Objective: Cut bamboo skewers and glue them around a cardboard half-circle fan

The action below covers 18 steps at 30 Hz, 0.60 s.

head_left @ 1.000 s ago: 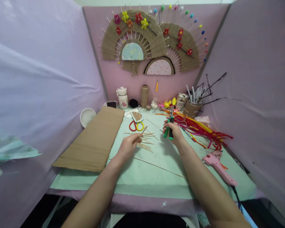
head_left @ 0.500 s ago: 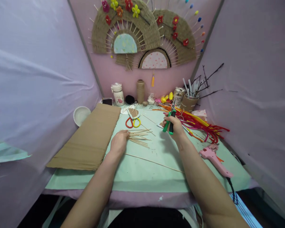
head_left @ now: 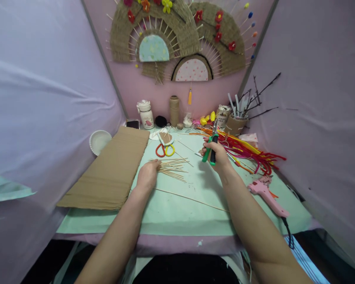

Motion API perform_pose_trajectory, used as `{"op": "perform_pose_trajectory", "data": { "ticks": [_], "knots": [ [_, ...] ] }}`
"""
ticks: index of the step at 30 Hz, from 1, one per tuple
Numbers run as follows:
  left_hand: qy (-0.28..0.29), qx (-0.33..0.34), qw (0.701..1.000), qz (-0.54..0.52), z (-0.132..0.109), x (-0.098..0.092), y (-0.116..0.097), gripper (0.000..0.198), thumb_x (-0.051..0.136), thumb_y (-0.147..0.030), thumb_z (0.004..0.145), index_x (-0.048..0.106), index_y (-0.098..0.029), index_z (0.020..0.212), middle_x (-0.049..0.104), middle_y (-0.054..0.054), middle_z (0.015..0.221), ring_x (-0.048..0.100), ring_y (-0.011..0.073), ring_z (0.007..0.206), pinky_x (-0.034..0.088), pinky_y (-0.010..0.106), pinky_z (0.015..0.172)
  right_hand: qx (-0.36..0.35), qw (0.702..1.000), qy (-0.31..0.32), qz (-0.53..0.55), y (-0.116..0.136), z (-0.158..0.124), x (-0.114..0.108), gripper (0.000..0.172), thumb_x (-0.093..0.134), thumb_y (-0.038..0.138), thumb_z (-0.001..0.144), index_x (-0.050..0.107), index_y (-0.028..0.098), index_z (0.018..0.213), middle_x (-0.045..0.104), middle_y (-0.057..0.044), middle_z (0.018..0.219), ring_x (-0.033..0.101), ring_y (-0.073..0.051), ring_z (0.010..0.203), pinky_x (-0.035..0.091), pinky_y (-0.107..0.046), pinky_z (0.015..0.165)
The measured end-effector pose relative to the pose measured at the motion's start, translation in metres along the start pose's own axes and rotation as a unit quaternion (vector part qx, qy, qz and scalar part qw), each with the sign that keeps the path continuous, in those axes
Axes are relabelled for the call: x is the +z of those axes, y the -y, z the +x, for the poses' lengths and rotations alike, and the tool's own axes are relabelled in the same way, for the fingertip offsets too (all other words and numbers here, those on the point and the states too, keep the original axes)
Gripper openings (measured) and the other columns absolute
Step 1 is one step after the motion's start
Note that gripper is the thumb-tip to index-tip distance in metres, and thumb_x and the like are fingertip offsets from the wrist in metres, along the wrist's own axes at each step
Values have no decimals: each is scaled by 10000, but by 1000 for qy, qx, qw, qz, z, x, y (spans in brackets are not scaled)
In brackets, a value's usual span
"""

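My left hand (head_left: 148, 174) is closed around one end of a bunch of thin wooden sticks (head_left: 174, 169), whose other ends fan out to the right just over the green tabletop. My right hand (head_left: 219, 156) grips a pair of pliers (head_left: 211, 150) with green and black handles, raised above the table with the metal jaws pointing up. Scissors (head_left: 165, 150) with one red and one yellow handle lie beyond the sticks. One long thin stick (head_left: 192, 198) lies on the table between my forearms.
A cardboard sheet (head_left: 109, 173) covers the left side, by a white paper dish (head_left: 99, 142). At right lie colourful fuzzy stems (head_left: 251, 154) and a pink glue gun (head_left: 268, 196) with its cord. A bottle (head_left: 145, 114), a twine spool (head_left: 174, 111) and a pot of twigs (head_left: 236, 124) stand behind.
The view has tipped down slightly, so the background sits higher. The fanned sticks have shifted a little in my left hand. My right hand still holds the pliers in nearly the same place.
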State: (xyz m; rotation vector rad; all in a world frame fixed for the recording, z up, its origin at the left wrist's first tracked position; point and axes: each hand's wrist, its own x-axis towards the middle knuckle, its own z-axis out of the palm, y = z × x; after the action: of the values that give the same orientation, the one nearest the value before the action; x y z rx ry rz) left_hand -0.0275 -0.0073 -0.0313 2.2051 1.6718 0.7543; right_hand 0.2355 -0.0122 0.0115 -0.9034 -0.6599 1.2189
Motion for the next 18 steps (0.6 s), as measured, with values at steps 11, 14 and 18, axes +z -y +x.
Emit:
{"op": "perform_pose_trajectory", "data": {
  "ticks": [11,14,18],
  "knots": [
    [303,195,932,-45,-20,-19,-35,120,657,-296,773,637,-188,724,624,26,775,552,191,784,395,279,697,-16,1000,6,23,10,-5,-1,365,704,215,526,524,230,843,503,59,675,484,-94,574,428,-237,505],
    [334,192,922,-46,-23,-17,-33,76,629,-222,762,618,-185,697,602,32,800,542,199,831,393,291,740,-21,999,20,35,15,-8,0,364,703,215,530,524,229,846,502,59,684,480,-91,574,426,-239,513],
    [291,175,939,-46,-21,-18,-25,143,499,-129,779,541,-188,656,572,30,754,505,185,756,376,299,707,-54,994,49,76,31,-21,1,328,693,204,546,486,237,799,512,50,717,484,-95,596,441,-249,542]
  ]
}}
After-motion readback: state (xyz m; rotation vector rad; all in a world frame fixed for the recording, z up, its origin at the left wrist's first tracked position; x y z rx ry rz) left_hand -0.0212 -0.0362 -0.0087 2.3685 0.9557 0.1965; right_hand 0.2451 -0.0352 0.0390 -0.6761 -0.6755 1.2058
